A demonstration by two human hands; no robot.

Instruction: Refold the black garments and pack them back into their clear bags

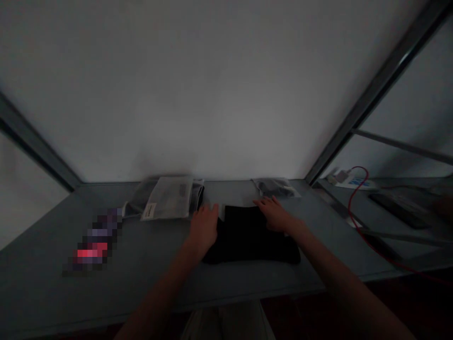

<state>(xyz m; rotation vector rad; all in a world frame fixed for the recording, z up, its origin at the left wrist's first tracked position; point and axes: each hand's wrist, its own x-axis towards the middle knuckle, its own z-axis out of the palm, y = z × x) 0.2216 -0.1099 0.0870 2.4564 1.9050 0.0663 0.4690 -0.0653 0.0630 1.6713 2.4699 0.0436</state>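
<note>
A black piece of cloth, likely a folded garment, lies on the grey table in front of me. Its folds are hard to make out in the dim light. My left hand rests at the cloth's left edge, thumb and fingers apart. On its upper right part lies my right hand, palm down with the fingers stretched out toward the far side. Neither hand visibly grips the fabric.
Behind my left hand lie clear plastic bags with labels and dark contents. Another bag sits at the back right. A blurred-out object is at left. Beyond a metal post, a red cable crosses a neighbouring table with a dark flat object.
</note>
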